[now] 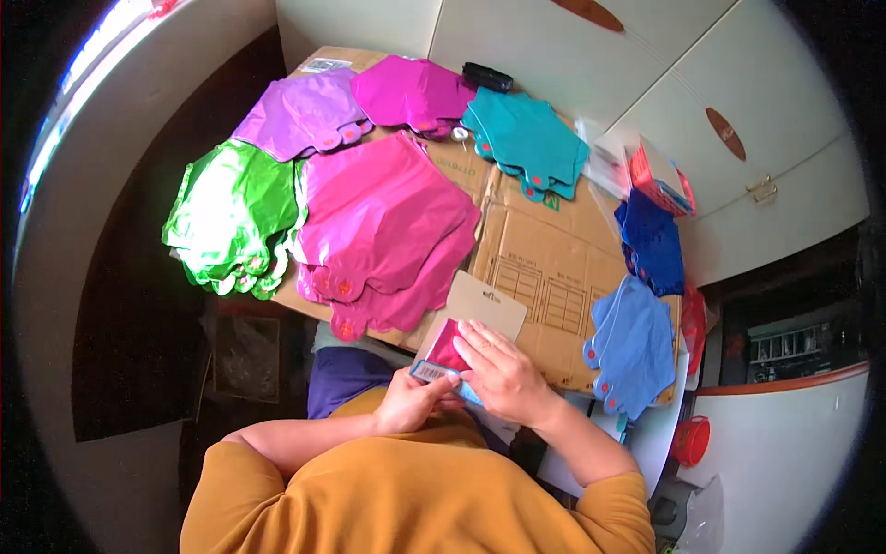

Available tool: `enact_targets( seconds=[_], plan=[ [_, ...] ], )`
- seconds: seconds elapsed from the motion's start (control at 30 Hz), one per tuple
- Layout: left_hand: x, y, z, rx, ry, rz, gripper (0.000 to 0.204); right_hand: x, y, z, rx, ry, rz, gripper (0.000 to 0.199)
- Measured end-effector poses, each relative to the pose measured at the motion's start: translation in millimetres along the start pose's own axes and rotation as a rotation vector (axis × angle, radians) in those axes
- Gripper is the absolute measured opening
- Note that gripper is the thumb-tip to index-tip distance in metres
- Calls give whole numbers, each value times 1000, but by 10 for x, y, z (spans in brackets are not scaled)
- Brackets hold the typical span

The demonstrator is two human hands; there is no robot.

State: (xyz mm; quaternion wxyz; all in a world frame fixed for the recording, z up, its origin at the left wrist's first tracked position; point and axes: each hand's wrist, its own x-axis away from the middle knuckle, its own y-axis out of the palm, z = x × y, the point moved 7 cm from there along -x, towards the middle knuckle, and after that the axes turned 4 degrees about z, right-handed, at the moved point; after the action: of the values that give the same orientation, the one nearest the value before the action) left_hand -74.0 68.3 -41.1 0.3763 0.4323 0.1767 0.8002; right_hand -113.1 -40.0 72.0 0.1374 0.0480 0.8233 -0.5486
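Observation:
Close to my body, my left hand (406, 403) is closed, its thumb and fingers pinching a small blue-edged card (430, 372) with a barcode. My right hand (498, 369) lies with its fingers stretched flat over a small folded magenta foil piece (445, 349), pressing on it beside the card. Under the foil is a beige card (489, 307) with a hanging slot, partly covered by my right hand. Just beyond, a stack of large flat pink foil sheets (383, 217), which look like uninflated foil balloons, spreads over the cardboard.
Flattened cardboard (531, 249) serves as the work surface. Around it lie foil stacks in green (231, 203), lilac (300, 115), magenta (411, 92), teal (526, 138), dark blue (653, 242) and light blue (632, 346). A black case (487, 77) stands near the white cabinet (526, 46).

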Motion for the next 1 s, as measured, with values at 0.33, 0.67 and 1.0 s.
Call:
enact_targets(
  seconds=[0.33,0.67,1.0],
  plan=[
    [-67,-73,67,-66,-17,5,16,-2403,-467,1953,255,96,229,16],
    [-94,-87,134,-59,-31,-43,18,-2608,-219,2240,319,39,195,5],
    [-96,-141,106,-145,3,-126,17,-361,-239,989,-1114,763,-127,13]
  ],
)
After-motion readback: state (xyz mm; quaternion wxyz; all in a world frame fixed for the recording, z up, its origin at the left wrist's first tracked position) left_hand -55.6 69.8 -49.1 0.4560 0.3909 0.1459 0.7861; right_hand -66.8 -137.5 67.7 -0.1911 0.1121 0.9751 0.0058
